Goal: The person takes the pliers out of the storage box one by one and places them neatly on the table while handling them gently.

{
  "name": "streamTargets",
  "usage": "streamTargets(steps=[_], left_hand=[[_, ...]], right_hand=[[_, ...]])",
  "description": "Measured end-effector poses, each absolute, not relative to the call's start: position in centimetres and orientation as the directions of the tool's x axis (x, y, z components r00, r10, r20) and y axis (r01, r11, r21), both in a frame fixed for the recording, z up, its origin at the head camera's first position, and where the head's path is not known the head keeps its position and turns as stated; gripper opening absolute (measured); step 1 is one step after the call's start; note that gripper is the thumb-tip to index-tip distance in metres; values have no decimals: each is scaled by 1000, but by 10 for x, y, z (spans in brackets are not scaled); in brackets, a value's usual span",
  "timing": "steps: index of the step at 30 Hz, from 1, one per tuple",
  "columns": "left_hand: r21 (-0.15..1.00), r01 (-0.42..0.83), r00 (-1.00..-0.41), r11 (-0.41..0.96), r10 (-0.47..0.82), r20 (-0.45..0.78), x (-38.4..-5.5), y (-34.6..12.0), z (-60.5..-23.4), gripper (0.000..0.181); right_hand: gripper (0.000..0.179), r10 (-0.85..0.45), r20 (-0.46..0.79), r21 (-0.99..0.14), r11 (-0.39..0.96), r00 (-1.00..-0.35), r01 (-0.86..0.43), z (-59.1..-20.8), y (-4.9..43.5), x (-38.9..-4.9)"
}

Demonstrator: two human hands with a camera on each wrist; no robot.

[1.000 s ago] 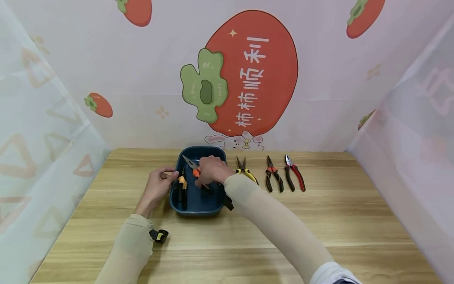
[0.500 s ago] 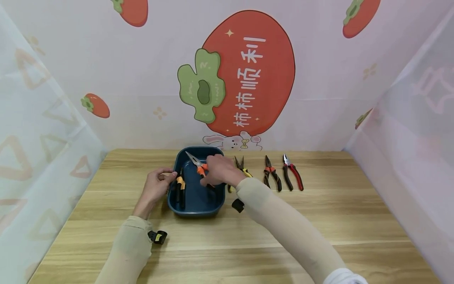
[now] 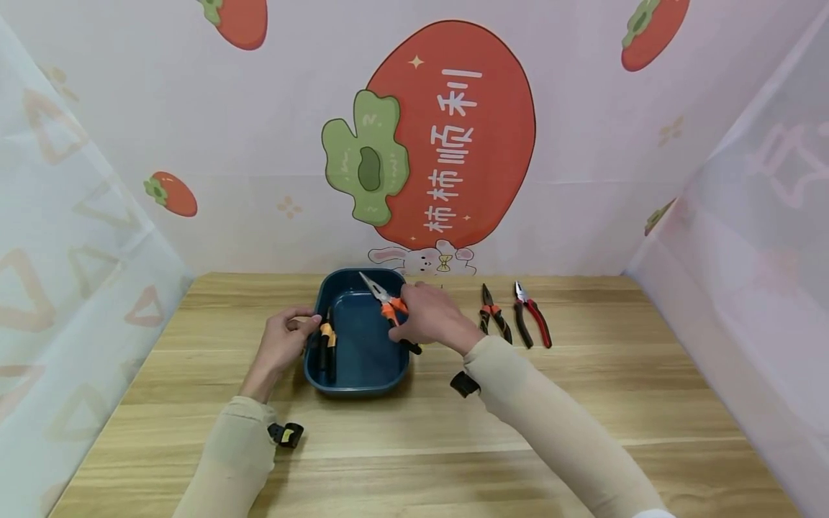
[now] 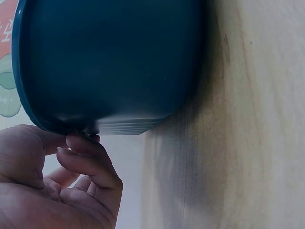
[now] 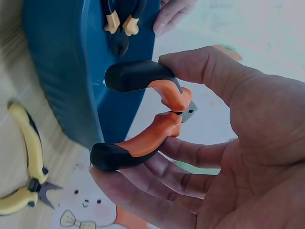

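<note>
In the head view, my left hand (image 3: pixel 281 345) pinches the left rim of a dark blue tub (image 3: pixel 359 342); the left wrist view shows thumb and finger right at the edge of the tub wall (image 4: pixel 105 62). My right hand (image 3: pixel 430 313) grips orange-and-black long-nose pliers (image 3: pixel 388 309) over the tub's right side, jaws pointing up-left. Seen from the right wrist, the two pliers handles (image 5: pixel 147 140) are spread, thumb against one and fingers round the other. Black pliers with pale orange collars (image 3: pixel 328 345) lie inside the tub along its left wall.
Right of the tub on the wooden table (image 3: pixel 453 446) lie orange-and-black pliers (image 3: pixel 495 316) and red-and-black pliers (image 3: pixel 534 320). Yellow-handled pliers (image 5: pixel 31 157) lie beside the tub, mostly hidden behind my right hand in the head view. A printed cloth backdrop (image 3: pixel 259 144) rises behind.
My right hand has moved right with the long-nose pliers, from inside the tub to above its right rim. My left hand has stayed at the left rim.
</note>
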State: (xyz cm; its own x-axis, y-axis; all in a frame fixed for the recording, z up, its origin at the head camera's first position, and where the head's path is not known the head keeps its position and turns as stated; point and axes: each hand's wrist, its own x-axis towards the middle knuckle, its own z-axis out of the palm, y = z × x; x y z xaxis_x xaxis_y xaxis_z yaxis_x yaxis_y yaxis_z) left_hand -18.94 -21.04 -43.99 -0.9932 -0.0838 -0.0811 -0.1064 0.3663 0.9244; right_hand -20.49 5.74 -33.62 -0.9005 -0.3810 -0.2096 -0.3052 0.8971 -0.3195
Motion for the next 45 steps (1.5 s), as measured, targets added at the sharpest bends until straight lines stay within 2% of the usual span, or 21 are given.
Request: streamTargets(steps=[20,30,38,45], left_hand=[[920,-118,-992,373,-84,-93,-190,-210,-438,40],[920,-131,-991,369,-85,-107,-191,-210,-438,39],[917,-125,-991,378,-86,-100,-191,-210,-439,39],[915,-118,-992,386,-92,-89,-191,-209,-440,39]], right_hand=[[41,-298,-158,-329,915,-941,-234,-344,125,-199],[47,-256,-162,-308,931,-953,-197,-348,148,-198],[38,-247,-128,-357,915,-961,-188,-354,166,-199],[38,-199,-129,-348,926,-972,-143,-359,184,-200]])
